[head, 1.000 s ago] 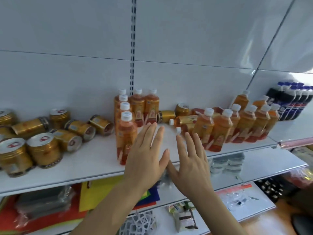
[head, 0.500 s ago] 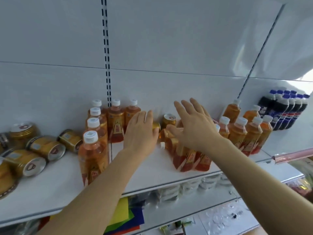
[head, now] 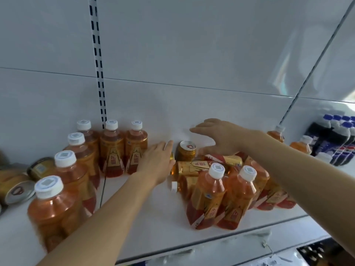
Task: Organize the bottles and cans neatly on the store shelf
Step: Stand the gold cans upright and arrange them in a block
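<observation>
While a jumble of toppled drinks waits at the back of the white shelf [head: 134, 217], a person reaches in with both hands. A second ago both hands hung at the shelf's front edge; half a second ago they were over the middle. Now the left hand [head: 156, 164] lies flat beside a fallen gold can [head: 192, 167], fingers straight and together, holding nothing. The right hand [head: 221, 138] hovers spread over the heap, just behind an upright can [head: 186, 152], fingers apart and gripping nothing. Tea bottles [head: 222, 198] lean in a loose cluster at the right front; a tidier block of bottles [head: 112, 148] stands to the left, more cans [head: 16, 189] lying beyond it. The reach suggests the fallen cans are the next to be righted, though no item is yet in hand.
</observation>
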